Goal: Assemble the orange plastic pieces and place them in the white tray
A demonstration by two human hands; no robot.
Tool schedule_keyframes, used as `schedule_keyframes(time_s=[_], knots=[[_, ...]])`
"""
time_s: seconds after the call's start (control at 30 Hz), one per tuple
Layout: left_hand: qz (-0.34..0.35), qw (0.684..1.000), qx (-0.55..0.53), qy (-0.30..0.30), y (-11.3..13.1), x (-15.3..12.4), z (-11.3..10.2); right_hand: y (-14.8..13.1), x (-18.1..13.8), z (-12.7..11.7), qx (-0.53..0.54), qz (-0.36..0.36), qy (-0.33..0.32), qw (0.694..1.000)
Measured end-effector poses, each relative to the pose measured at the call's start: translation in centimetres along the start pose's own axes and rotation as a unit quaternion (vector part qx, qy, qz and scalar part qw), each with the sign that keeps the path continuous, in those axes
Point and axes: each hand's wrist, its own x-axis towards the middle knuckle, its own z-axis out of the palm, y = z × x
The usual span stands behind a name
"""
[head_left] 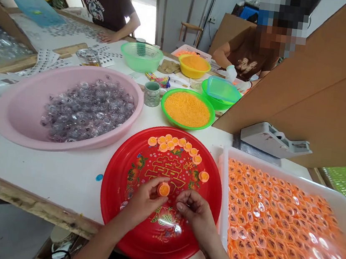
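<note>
Between the thumb and fingers of my left hand (143,201) is a small round orange plastic cup (163,189), its open face turned toward me with orange filling inside. Just to its right, my right hand (197,212) is closed, thumb against curled fingers; what it holds, if anything, is hidden. Both hands are over a red round tray (107,214) with a printed pattern. Similar orange cups (182,143) lie in a curved line along the tray's far side, and a single cup (204,176) sits apart at the right.
At left stands a pink basin (15,101) of clear plastic domes (90,111). Beyond the tray are a mug (152,94) and a green bowl of orange granules (187,109). A white bin (225,169) full of orange pieces adjoins the tray's right side. Two people work across the table.
</note>
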Motion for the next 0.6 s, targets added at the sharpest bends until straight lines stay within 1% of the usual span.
schedule_keyframes(time_s=[0.07,0.13,0.2,0.27,0.37,0.47,0.53,0.6], knots=[[-0.048,0.996,-0.069,-0.037,0.7,-0.3,-0.3,0.2,0.0,0.0,0.021,0.001,0.005,1.000],[-0.077,0.986,-0.131,-0.065,0.9,-0.6,-0.4,0.3,0.0,0.0,0.034,-0.004,0.015,0.999],[-0.084,0.979,-0.170,-0.075,0.9,-0.7,-0.3,0.2,0.1,0.1,0.039,-0.009,0.024,0.999],[-0.084,0.976,-0.187,-0.076,0.8,-0.8,0.0,0.2,0.1,0.1,0.047,-0.007,0.035,0.998],[-0.080,0.976,-0.186,-0.076,0.6,-0.9,0.6,0.2,0.3,0.3,0.057,-0.009,0.049,0.997],[-0.074,0.982,-0.163,-0.066,0.4,-1.0,1.0,0.5,0.4,0.6,0.050,-0.016,0.059,0.997],[-0.062,0.989,-0.125,-0.055,0.2,-1.0,1.3,0.8,0.4,0.9,0.032,-0.027,0.077,0.996],[-0.029,0.997,-0.066,-0.036,-0.1,-1.1,1.6,1.1,0.2,1.2,0.000,-0.046,0.105,0.993]])
